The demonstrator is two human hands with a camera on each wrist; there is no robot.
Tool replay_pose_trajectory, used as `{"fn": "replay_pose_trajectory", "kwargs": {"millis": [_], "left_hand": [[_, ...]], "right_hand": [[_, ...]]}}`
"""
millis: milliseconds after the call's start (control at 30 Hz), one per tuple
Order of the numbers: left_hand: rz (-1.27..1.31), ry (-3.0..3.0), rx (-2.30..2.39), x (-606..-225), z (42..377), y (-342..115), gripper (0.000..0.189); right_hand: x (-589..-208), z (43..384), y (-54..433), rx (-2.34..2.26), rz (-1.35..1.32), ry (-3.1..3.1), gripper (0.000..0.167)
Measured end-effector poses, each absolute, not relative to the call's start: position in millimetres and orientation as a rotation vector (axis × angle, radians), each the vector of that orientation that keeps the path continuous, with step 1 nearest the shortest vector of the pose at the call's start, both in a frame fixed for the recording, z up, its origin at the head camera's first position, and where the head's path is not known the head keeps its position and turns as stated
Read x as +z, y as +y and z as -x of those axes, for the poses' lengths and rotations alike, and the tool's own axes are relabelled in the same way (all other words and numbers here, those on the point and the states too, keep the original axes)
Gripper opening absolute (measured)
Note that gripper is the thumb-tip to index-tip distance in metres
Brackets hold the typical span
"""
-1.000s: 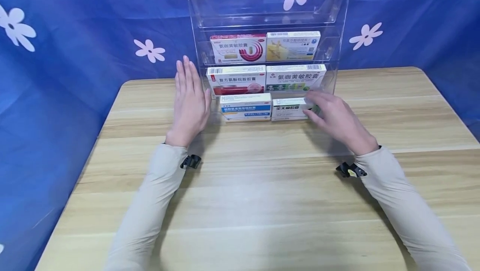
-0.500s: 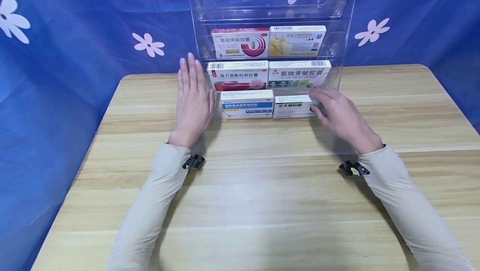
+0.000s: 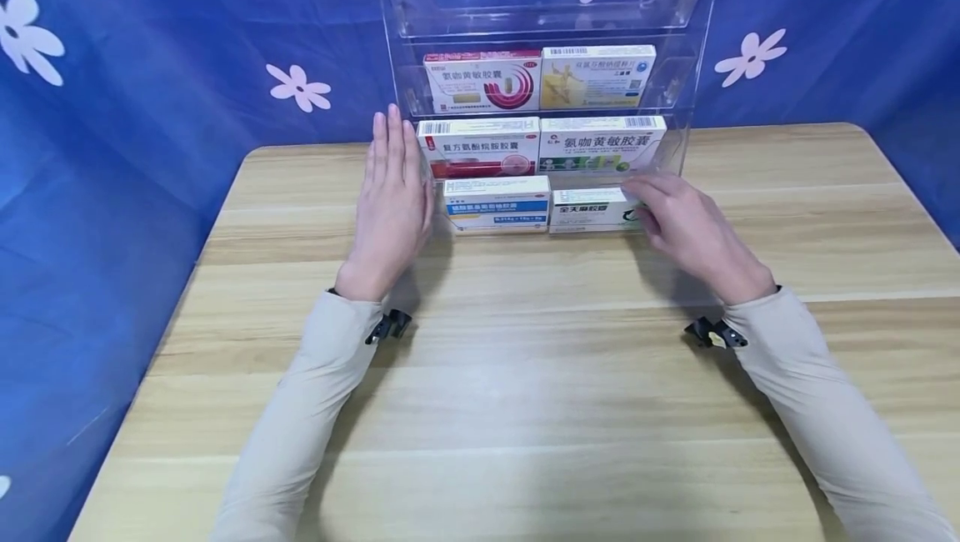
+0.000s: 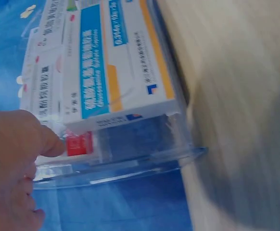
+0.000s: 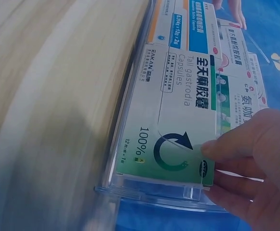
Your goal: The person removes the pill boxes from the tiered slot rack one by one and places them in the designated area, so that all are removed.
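A clear acrylic rack (image 3: 693,121) stands on the table and holds medicine boxes in tiers. In the bottom tier are a blue-and-white box (image 3: 497,207) and, to its right, a white-and-green medicine box (image 3: 592,213). My right hand (image 3: 693,229) is at that box's right end. In the right wrist view, the thumb (image 5: 212,149) lies on the front of the box near its top edge, with the other fingers behind its end, pinching it. My left hand (image 3: 392,204) lies along the rack's left side, fingers straight and together; in the left wrist view its thumb touches the rack's edge.
Higher tiers bear a red-striped box (image 3: 480,150), a green-striped box (image 3: 600,146), a red-and-white box (image 3: 483,83) and a yellow-and-white box (image 3: 597,77). A blue curtain (image 3: 187,42) with white flowers hangs behind the wooden table (image 3: 480,409).
My right hand has shifted slightly right along the white-and-green medicine box, baring more of its front. My left hand has moved a little right, closer against the rack. The head view has tilted slightly.
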State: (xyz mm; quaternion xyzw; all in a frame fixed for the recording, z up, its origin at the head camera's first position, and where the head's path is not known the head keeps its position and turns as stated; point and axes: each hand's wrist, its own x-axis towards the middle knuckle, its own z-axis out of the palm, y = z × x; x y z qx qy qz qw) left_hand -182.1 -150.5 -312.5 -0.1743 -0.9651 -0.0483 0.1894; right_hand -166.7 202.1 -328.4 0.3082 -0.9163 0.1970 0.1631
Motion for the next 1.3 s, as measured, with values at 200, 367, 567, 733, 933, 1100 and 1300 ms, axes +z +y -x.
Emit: {"fn": "replay_pose_trajectory", "kwargs": {"millis": [200, 367, 567, 733, 933, 1100, 1300], "left_hand": [[0.559, -2.804, -0.098, -294.7, 168.0, -148.7, 0.061], [0.646, -2.944, -0.054, -276.5, 156.3, -145.8, 0.060], [0.650, -3.003, -0.167, -271.4, 154.4, -145.7, 0.065], [0.586, -2.954, -0.262, -270.4, 158.4, -150.6, 0.066], [0.557, -3.019, -0.267, -270.6, 161.7, -155.1, 0.068], [0.535, -3.031, -0.304, -268.5, 162.8, -156.8, 0.068], [0.550, -3.036, -0.283, -266.2, 163.8, -157.0, 0.068]], "right_hand": [[-327.5, 165.5, 203.8, 0.560, -0.882, -2.619, 0.046], [-327.8, 167.1, 205.5, 0.572, -0.897, -2.595, 0.046], [-329.5, 166.5, 205.6, 0.574, -0.906, -2.583, 0.046], [-330.7, 166.4, 205.4, 0.574, -0.914, -2.572, 0.046], [-329.7, 166.1, 203.8, 0.581, -0.906, -2.584, 0.046], [-329.9, 167.8, 203.7, 0.571, -0.909, -2.568, 0.045], [-330.3, 170.2, 203.0, 0.494, -0.868, -2.577, 0.035]]}}
